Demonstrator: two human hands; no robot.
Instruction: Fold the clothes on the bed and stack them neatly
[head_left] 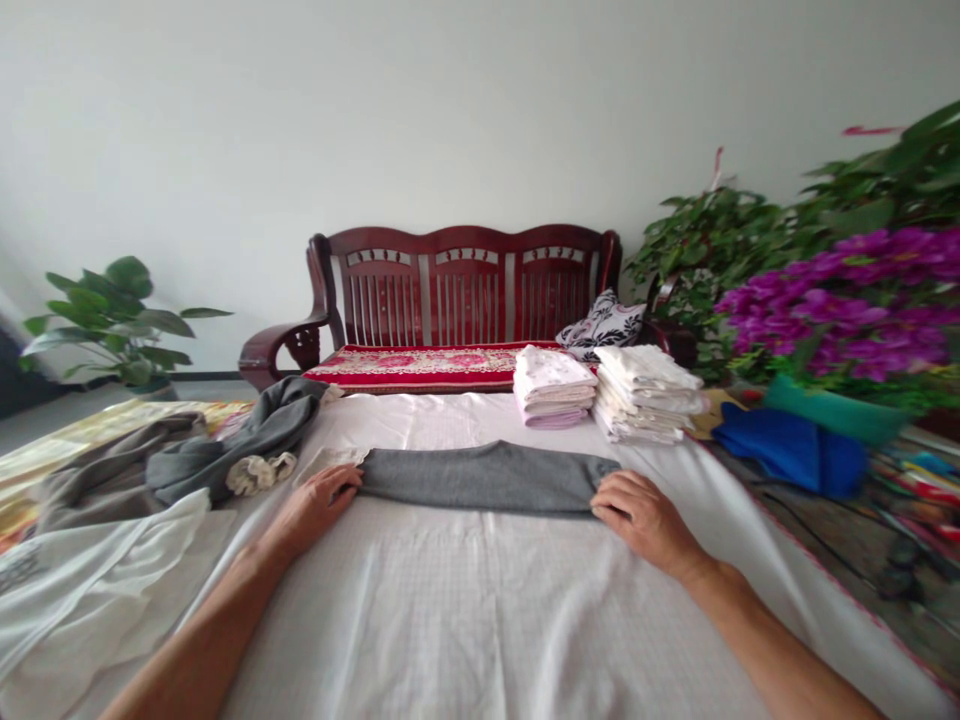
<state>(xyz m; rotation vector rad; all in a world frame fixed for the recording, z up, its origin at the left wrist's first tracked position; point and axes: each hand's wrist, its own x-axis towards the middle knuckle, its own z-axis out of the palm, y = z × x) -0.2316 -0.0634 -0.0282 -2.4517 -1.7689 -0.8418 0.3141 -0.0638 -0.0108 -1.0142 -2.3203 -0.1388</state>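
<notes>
A pair of grey trousers (pixel 480 480), folded lengthwise into a long strip, lies across the white cloth (pixel 450 610) in front of me. Its left end carries a cream ruffled cuff, partly covered by my left hand (pixel 326 498), whose fingers are curled onto that end. At the opposite end, my right hand (pixel 636 512) pinches the grey fabric near the corner. The strip rests on the cloth, with a small peak in the middle of its far edge. Beyond it stand a stack of folded pinkish-white clothes (pixel 553 388) and a taller stack of folded cream-white clothes (pixel 646 393).
Loose grey clothes (pixel 251 440) with a cream ruffle and a sheer white garment (pixel 112 570) lie to the left. A dark red wooden bench (pixel 461 290) stands behind. Purple flowers (pixel 847 305) and a blue cloth (pixel 791 450) are at the right.
</notes>
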